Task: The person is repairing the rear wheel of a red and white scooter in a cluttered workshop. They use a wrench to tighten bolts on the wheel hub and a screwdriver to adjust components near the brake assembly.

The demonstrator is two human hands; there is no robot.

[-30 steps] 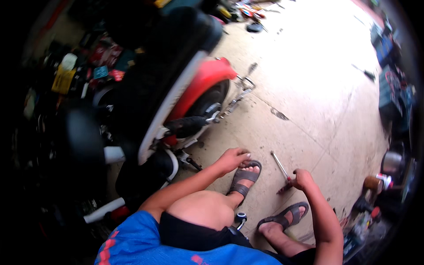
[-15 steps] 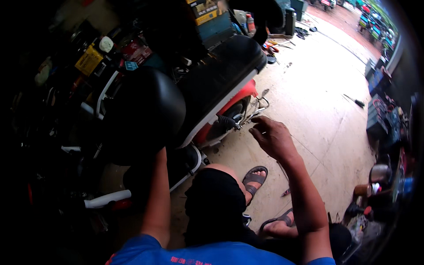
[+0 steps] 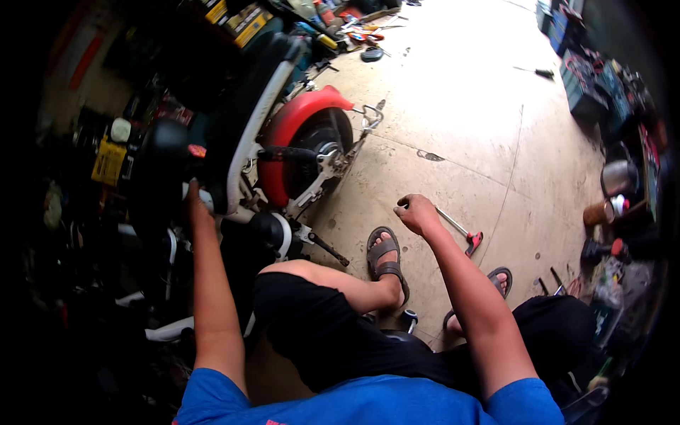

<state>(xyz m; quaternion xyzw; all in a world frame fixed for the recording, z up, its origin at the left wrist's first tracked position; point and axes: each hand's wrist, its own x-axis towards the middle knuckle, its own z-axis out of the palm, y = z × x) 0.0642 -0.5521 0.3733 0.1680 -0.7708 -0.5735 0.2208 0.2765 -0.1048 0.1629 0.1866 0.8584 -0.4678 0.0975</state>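
To the left stands a small scooter with a black seat [image 3: 263, 78] and a red rear fender [image 3: 283, 127] over a black wheel [image 3: 333, 134]. My left hand [image 3: 195, 197] reaches to a white part [image 3: 205, 198] beneath a dark rounded seat or pad [image 3: 164, 152]; its fingers are mostly lost in shadow. In front of my knees, above the floor, my right hand [image 3: 416, 214] is closed in a pinch, apart from the scooter. Whatever it pinches is too small to make out. A long silver tool with a red-and-black end [image 3: 473, 243] lies beside my right wrist.
A screwdriver [image 3: 544, 73] lies on the pale floor farther off. Batteries [image 3: 584, 88], a kettle-like metal pot [image 3: 618, 177] and a power drill [image 3: 605, 249] line the right side. Loose tools [image 3: 365, 35] and yellow boxes [image 3: 248, 25] clutter the far left. My sandalled foot [image 3: 386, 258] stands near the wheel.
The view has shifted, showing more of the rear wheel and the tool on the floor. My right hand has drawn back from near the wheel. My left hand now shows beside the dark pad.
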